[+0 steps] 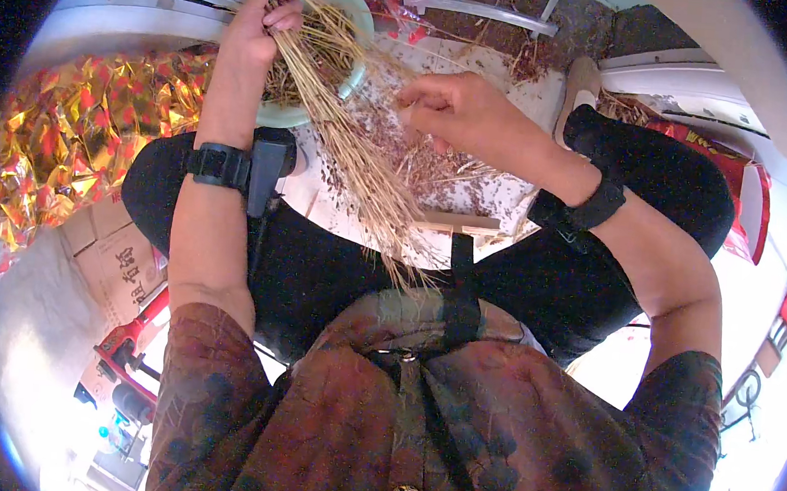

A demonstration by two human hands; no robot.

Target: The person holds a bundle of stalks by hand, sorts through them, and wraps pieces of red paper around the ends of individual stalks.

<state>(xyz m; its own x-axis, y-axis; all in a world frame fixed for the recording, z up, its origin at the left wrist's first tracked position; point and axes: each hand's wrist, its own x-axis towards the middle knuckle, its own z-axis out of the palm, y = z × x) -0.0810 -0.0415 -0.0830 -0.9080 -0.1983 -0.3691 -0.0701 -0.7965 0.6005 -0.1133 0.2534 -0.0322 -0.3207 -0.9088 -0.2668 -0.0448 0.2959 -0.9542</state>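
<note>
My left hand (276,15) is closed around a bundle of dry straw stalks (346,139), whose thin branching ends fan out towards my lap. Behind the bundle stands a pale green plastic basin (360,55) with more dry stalks in it. My right hand (444,109) is to the right of the bundle, fingers curled, near some fine blurred strands; whether it pinches any of them is unclear. Beneath both hands, small brown seeds and chaff (439,173) lie scattered over a white surface. Each wrist wears a black strap.
Crumpled gold and red foil (94,122) spreads along the left, above a cardboard box (122,261). A whitish frame bar (481,13) lies beyond the chaff. A red box (745,202) stands beside my right knee. A small wooden piece (460,223) lies between my legs.
</note>
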